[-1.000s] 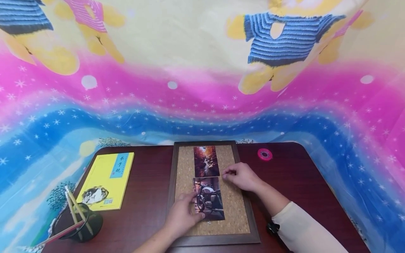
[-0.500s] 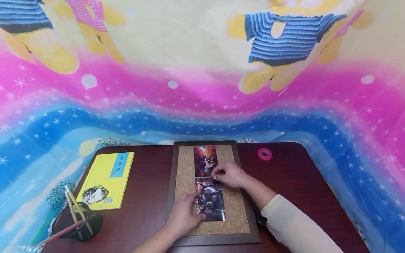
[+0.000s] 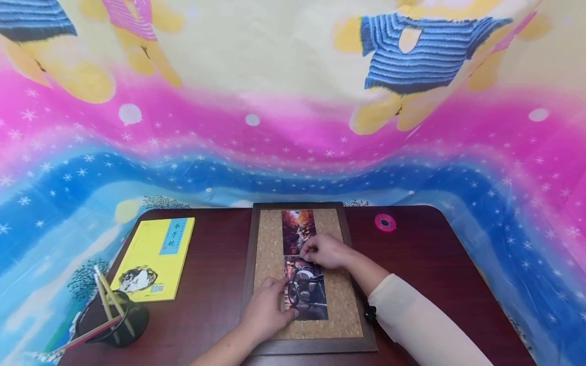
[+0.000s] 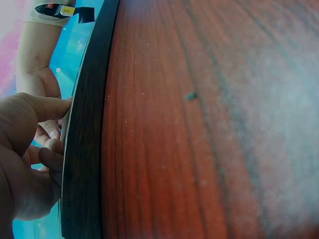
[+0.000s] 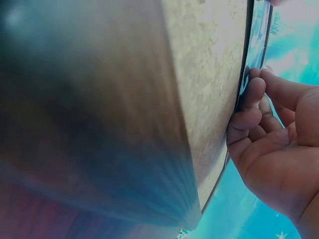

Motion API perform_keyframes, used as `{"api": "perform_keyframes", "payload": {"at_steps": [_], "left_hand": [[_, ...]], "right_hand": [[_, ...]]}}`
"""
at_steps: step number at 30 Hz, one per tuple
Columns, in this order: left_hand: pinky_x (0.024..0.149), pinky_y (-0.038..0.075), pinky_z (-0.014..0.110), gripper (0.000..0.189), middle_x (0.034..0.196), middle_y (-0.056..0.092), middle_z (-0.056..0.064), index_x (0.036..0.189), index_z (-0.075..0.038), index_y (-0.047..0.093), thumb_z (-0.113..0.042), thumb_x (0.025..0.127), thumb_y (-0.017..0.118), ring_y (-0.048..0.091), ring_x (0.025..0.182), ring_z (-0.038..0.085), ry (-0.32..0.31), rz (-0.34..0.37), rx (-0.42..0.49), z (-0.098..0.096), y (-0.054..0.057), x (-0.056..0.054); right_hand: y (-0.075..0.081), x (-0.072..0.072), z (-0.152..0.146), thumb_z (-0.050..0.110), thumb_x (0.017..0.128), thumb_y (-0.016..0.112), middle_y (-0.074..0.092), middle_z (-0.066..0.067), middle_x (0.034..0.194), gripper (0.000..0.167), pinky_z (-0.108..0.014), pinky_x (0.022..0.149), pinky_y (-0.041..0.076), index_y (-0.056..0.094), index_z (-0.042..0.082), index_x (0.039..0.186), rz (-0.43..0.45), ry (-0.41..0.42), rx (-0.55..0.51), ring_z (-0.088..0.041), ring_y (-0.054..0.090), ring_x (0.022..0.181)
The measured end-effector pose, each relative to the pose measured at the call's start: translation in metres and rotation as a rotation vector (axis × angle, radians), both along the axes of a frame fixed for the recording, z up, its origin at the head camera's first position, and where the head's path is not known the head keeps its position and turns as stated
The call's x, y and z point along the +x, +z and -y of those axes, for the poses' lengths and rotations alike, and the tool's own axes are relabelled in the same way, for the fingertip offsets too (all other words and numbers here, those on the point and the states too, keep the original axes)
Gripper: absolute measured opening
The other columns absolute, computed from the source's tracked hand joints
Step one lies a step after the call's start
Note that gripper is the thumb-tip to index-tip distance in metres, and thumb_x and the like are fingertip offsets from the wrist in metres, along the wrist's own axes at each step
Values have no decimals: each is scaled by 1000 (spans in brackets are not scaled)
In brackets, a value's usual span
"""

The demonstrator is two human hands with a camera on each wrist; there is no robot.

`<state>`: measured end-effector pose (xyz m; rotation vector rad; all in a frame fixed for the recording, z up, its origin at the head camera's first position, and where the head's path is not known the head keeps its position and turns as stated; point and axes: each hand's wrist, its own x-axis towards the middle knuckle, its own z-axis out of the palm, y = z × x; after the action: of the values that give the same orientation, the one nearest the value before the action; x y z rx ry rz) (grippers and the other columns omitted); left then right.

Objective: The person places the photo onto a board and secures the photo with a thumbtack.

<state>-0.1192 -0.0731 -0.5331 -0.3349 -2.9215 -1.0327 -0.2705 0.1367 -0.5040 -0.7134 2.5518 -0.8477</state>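
A framed cork board (image 3: 345,310) lies on the desk with two photos on it. The upper one, a picture of an autumn stream (image 3: 295,229), has a small pin at its top edge. Directly below lies a motorcycle photo (image 3: 311,290). My left hand (image 3: 265,310) rests on its left side, with forefinger and thumb spread to press it down. At its top edge, my right hand (image 3: 327,251) pinches a tiny pale thing that looks like a push pin, mostly hidden by the fingertips. The right wrist view shows the thumb and forefinger (image 5: 256,87) meeting at the photo.
A yellow book (image 3: 153,259) lies at the left of the desk. In front of it stands a black mesh pen holder (image 3: 130,320) with several pencils. A pink ring-shaped roll (image 3: 385,222) sits at the back right. A printed curtain (image 3: 293,137) hangs behind the desk.
My right hand has moved left from the bare cork onto the motorcycle photo's top edge. That photo has shifted slightly right under my left hand, which stays in place.
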Motion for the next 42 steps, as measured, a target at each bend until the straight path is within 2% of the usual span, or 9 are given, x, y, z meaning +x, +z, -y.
{"api": "perform_keyframes", "payload": {"at_steps": [8, 15, 21, 30, 34, 39, 42], "left_hand": [[75, 52, 35, 79, 107, 59, -1, 138, -3, 64, -32, 71, 91, 59, 88, 14, -18, 18, -19, 0, 0, -1], [76, 53, 36, 79, 106, 59, -1, 138, -2, 64, -32, 70, 91, 59, 88, 15, -23, 1, -22, -1, -1, -2], [75, 53, 36, 79, 106, 59, 0, 138, -2, 63, -31, 70, 90, 59, 87, 15, -25, 1, -21, -1, -1, -2], [74, 52, 34, 78, 106, 59, -1, 138, -2, 64, -31, 70, 91, 60, 87, 15, -28, -4, -15, -1, 1, -2], [74, 52, 34, 78, 106, 59, -2, 137, -2, 64, -31, 70, 91, 59, 88, 15, -29, -5, -15, 0, 1, -2], [74, 53, 35, 78, 105, 59, -1, 137, -1, 64, -30, 69, 91, 60, 88, 16, -26, -9, -13, 0, 1, -2], [73, 53, 34, 79, 105, 59, -1, 138, -2, 63, -30, 70, 91, 60, 87, 15, -26, 0, -16, 0, 1, -2]], "right_hand": [[3, -4, 5, 15, 97, 73, 70, 13, 86, 12, -35, 78, 51, 80, 23, 92, 6, 29, 42, -9, 61, 79], [4, -7, 9, 13, 96, 74, 69, 11, 80, 12, -31, 74, 52, 80, 22, 90, 17, 36, 83, -8, 61, 75], [6, -8, 15, 13, 94, 75, 69, 11, 81, 12, -31, 76, 52, 80, 21, 88, 8, 45, 125, -8, 61, 77], [6, -10, 17, 13, 92, 74, 70, 11, 82, 11, -31, 76, 52, 79, 22, 87, 31, 10, 129, -9, 61, 78], [4, -10, 15, 15, 93, 74, 69, 10, 82, 11, -31, 71, 51, 79, 22, 87, 50, -24, 107, -11, 61, 75], [3, -10, 14, 15, 95, 74, 69, 4, 75, 11, -30, 58, 50, 79, 20, 88, 99, -59, 51, -13, 61, 62], [2, -11, 13, 13, 95, 73, 69, 2, 73, 11, -30, 54, 51, 79, 19, 88, 120, -68, 27, -14, 61, 58]]}}
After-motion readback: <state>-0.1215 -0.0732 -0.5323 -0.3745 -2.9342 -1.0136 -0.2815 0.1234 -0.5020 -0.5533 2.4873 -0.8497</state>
